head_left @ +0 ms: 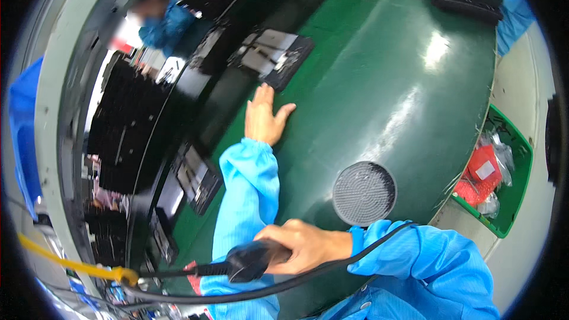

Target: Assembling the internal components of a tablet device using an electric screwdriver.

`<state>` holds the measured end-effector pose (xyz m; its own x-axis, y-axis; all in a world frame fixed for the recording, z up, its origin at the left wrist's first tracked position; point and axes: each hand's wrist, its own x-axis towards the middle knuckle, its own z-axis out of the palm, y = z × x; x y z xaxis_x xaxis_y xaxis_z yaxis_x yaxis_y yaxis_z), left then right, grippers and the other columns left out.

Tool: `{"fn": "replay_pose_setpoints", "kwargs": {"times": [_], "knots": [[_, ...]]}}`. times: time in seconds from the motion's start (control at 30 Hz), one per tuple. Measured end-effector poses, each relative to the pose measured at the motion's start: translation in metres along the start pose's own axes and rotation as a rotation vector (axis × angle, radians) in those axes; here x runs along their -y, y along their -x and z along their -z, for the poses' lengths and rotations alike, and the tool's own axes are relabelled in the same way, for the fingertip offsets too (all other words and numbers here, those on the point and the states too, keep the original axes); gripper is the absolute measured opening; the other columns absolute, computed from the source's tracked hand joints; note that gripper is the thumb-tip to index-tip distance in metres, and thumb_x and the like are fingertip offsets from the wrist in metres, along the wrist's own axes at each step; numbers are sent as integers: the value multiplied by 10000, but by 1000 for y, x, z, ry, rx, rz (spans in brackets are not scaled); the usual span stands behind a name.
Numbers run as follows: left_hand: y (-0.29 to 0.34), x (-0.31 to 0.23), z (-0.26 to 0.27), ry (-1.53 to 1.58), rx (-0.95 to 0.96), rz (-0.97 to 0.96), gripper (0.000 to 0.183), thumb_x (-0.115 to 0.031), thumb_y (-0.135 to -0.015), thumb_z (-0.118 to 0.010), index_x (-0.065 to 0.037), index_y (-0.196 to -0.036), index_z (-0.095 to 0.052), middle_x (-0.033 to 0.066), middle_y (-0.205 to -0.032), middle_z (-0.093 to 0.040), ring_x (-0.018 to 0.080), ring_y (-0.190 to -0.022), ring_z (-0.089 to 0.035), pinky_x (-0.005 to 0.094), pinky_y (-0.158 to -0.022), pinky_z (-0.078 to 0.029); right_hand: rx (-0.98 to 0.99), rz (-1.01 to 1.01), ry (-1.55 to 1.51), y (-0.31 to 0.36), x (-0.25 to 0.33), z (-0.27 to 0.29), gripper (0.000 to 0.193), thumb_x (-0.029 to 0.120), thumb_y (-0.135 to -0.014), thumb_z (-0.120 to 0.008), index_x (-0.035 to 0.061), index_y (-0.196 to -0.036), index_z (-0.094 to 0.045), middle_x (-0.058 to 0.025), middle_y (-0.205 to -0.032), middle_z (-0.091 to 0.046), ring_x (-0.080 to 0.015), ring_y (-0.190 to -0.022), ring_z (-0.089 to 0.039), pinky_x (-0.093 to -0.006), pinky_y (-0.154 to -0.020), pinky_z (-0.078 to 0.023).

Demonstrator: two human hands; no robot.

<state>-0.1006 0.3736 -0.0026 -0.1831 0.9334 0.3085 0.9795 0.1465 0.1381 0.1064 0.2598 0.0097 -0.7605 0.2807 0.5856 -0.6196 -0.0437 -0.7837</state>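
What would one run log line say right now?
left hand: open, near black-and-silver unit, contact unclear | right hand: gripping black corded tool | green table: round grey disc on it

The green desk is smooth and glossy, mirroring light in white streaks. The round grey disc looks ridged; the black handheld tool, smooth plastic. The blue sleeves are creased cloth. The black tray, blurred, may be plastic.

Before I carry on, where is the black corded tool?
In the head view, the black corded tool is in the right hand, near the bottom and slightly left of centre, overlapping the left sleeve.
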Motion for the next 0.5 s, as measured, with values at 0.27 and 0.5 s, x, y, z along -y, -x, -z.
{"fn": "replay_pose_setpoints", "kwargs": {"times": [0.27,0.5], "knots": [[-79,51,4,-333,23,-162,811,-243,-608,-792,9,-1290,-432,212,-1342,-447,383,-1126,-524,402,-966,-435,-110,24,37,2,-5,-3,428,104,-687,-670,39,-1057,-464,-179,-652,-592,-389,-587,-597,-452,-527,-464],[9,61,29,-394,-161,43,544,-2,-633,-607,10,-1171,-524,190,-1220,-560,378,-1021,-579,428,-851,-470,-103,-51,-6,-4,0,-3,431,206,-710,-730,-2,-995,-483,-184,-600,-564,-386,-565,-593,-433,-493,-442]]}}
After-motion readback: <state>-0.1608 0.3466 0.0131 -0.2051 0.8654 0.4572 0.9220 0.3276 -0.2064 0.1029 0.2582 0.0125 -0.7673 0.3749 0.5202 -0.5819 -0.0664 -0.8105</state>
